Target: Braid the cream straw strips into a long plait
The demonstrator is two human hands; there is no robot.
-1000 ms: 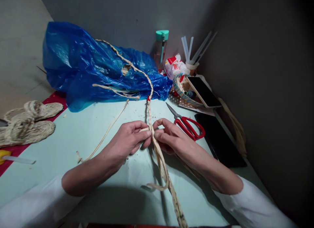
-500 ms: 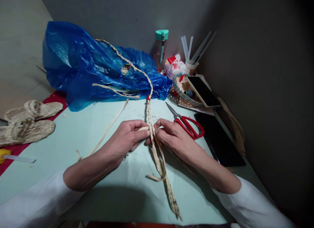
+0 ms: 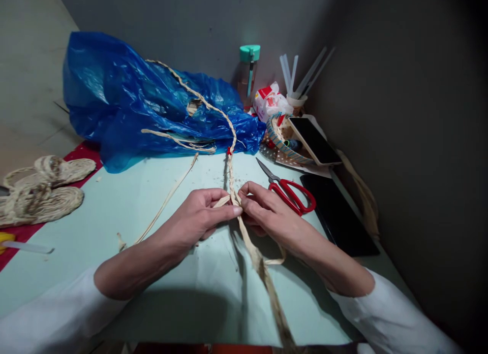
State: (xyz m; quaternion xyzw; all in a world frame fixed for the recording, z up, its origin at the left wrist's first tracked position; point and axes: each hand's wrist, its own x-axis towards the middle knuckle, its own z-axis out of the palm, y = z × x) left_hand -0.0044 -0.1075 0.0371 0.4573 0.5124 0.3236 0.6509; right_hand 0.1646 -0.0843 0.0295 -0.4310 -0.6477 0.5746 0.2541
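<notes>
A pale straw-like braid [image 3: 231, 177] runs from over the blue bag down to my two hands in the middle of the table. My left hand [image 3: 206, 212] pinches a flat strand at the braid's lower end, its thumb laid across the front. Close beside it, my right hand [image 3: 263, 206] has its fingers closed on strands at the same spot; the fingertips are partly hidden. Below the hands a long loose strand [image 3: 253, 250] hangs toward the table's front edge, with a smaller curl beside it. A small red piece [image 3: 229, 151] sits at the braid higher up.
Red-handled scissors [image 3: 292, 194] and a black tablet [image 3: 339, 217] lie to the right. Behind stand a blue plastic bag [image 3: 114, 105], a bottle [image 3: 248, 74] and a basket [image 3: 280, 135] with a phone-like device [image 3: 314, 140]. Woven sandals [image 3: 49, 191] are at left.
My left thumb has moved right across the braid. The loose strand below has swung and now reaches the frame's bottom, and the curled strand has shifted right, under my right hand.
</notes>
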